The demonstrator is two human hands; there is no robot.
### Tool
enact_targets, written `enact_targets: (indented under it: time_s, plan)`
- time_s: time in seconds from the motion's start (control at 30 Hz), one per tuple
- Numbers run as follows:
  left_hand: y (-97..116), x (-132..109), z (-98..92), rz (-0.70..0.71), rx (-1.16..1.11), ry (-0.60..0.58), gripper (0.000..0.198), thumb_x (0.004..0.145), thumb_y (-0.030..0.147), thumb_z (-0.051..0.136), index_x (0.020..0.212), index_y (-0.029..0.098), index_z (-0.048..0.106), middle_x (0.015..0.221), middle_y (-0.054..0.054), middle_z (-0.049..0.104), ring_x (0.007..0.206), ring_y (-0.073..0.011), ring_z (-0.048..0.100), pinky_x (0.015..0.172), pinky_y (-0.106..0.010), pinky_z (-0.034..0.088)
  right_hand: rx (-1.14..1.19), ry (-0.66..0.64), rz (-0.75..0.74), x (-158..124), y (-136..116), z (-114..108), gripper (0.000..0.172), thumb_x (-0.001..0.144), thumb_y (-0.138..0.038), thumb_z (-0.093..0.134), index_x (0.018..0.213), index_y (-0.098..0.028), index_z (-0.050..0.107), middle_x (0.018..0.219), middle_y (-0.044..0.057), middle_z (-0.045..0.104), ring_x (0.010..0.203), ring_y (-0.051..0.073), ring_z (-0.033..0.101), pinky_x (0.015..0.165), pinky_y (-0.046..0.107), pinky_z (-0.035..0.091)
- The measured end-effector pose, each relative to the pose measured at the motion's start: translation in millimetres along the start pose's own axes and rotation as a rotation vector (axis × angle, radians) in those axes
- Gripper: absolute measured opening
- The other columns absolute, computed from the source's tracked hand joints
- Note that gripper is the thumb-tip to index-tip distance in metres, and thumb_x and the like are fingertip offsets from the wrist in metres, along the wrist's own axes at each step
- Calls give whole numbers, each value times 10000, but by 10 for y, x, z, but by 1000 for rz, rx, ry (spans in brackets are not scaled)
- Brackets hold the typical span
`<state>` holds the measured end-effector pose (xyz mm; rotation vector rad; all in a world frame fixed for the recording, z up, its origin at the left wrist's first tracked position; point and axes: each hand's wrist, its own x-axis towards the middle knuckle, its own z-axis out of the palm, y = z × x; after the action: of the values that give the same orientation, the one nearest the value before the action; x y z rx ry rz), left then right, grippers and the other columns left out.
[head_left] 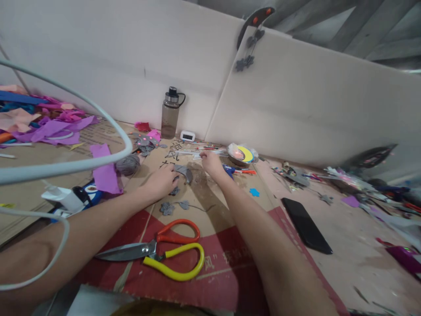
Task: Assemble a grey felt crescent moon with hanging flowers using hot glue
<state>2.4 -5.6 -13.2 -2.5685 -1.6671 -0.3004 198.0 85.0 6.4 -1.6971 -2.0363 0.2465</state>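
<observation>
My left hand (162, 182) is closed on the near end of a grey felt crescent (184, 172) above the cardboard mat (154, 221). Just right of it, my right hand (211, 163) has its fingers pinched beside a row of thin white sticks (194, 152); whatever lies between the fingertips is too small to make out. Below the hands, a grey felt flower (167, 208) and a small grey felt piece (183, 205) lie with a dark string. Large scissors (180, 250) with red and yellow handles rest on the mat's near side.
A water bottle (170, 116) and small white clock (187, 135) stand by the wall. A bowl (245, 162) holds a yellow crescent. Grey yarn (128, 164), purple felt (105, 169) and a looping white cable (82, 164) are left; a black phone (305, 226) lies right.
</observation>
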Motion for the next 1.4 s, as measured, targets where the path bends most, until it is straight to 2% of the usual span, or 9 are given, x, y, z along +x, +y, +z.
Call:
enact_targets:
  time_s: [0.13,0.23,0.4,0.53,0.73,0.9,1.0,1.13,1.4]
  plan:
    - [19,-10,-39,-24,-2,-10,375,894,325,401,1071,185,700,998,-108,585,925,-224,573,810,-325,447,-38,171,48,-82,118,-311,334,900,-199,391,1126,-126,625,1124,140,642,1064,220,562,943,329,394]
    - [37,-31,-71,-19,-6,-5,363,886,307,405,1055,191,704,998,-106,588,925,-226,570,809,-331,444,-182,289,225,-312,333,-422,376,884,-392,463,1142,-163,612,1217,177,560,1168,332,475,971,494,350]
    - [39,-40,-58,-7,-12,11,353,889,307,404,1026,195,709,1000,-109,590,922,-226,563,805,-337,439,-325,126,441,-733,639,-323,528,871,-528,438,1141,-102,595,1239,260,504,1221,413,423,939,580,341]
    - [29,-26,-35,-13,-3,11,377,904,327,380,1011,185,711,996,-109,591,932,-229,562,800,-332,443,-336,4,377,-800,670,-209,538,859,-468,484,1159,-28,560,1204,297,534,1176,396,490,938,513,380]
    - [40,-44,-62,-15,-19,8,356,894,309,405,1058,203,703,1005,-103,593,921,-221,568,810,-331,445,-182,17,425,-719,605,-230,335,800,-141,456,1102,-33,550,1038,263,635,964,311,637,794,373,465]
    - [40,-45,-51,-12,-18,5,354,885,300,421,1088,209,696,1016,-105,591,942,-230,562,816,-334,444,23,117,326,-809,425,-216,419,819,-180,441,1226,-82,424,1111,201,627,1005,263,623,834,335,462]
    - [35,-40,-38,-10,-4,14,363,891,304,407,1083,204,698,1011,-108,593,944,-233,559,824,-338,444,194,40,201,-875,318,-128,378,788,-179,481,1165,-146,469,1129,131,631,1021,221,609,865,294,452]
    - [34,-34,-31,-11,-8,7,372,896,305,395,1088,198,695,1017,-115,591,972,-242,554,840,-346,444,155,-55,169,-936,278,-32,245,836,-245,442,1061,-188,519,1035,97,656,992,238,606,862,328,449]
    - [38,-22,-26,-22,-35,-12,347,889,295,415,1060,193,699,1021,-111,590,982,-239,544,875,-354,432,27,-115,195,-967,221,-34,227,868,-271,418,1063,-193,506,1024,114,657,1019,261,603,872,346,426]
